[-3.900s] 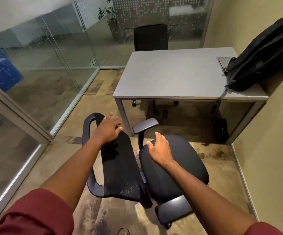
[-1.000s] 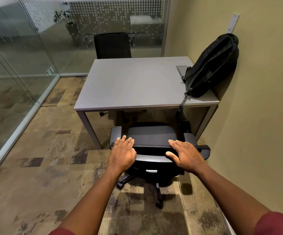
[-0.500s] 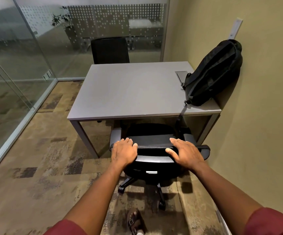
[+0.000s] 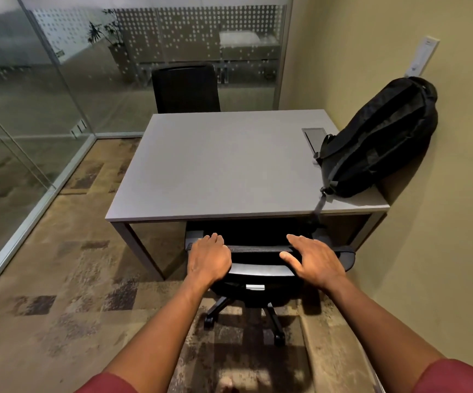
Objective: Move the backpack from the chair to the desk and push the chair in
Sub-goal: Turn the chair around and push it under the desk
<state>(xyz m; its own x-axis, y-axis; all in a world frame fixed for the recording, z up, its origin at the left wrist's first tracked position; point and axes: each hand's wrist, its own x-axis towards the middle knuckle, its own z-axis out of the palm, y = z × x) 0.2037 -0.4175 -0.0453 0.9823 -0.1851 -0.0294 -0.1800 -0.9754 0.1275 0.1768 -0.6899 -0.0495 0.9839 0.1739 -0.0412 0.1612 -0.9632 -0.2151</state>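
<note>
A black backpack [image 4: 377, 140] lies on the right end of the grey desk [image 4: 215, 165], leaning against the yellow wall, with one strap hanging over the desk's front edge. The black office chair [image 4: 258, 272] stands at the desk's near side, its seat under the desktop and its backrest top just in front of the edge. My left hand [image 4: 208, 258] rests flat on the left part of the backrest top, fingers over it. My right hand [image 4: 313, 258] lies on the right part, fingers spread.
A second black chair [image 4: 185, 87] stands at the far side of the desk. Glass partitions [image 4: 25, 117] close the room on the left and back. The yellow wall [image 4: 442, 251] runs close along the right. Patterned carpet [image 4: 59, 293] covers the floor.
The chair has rolled further under the desk with both hands on its backrest. Earlier it stood turned sideways, away from the desk.
</note>
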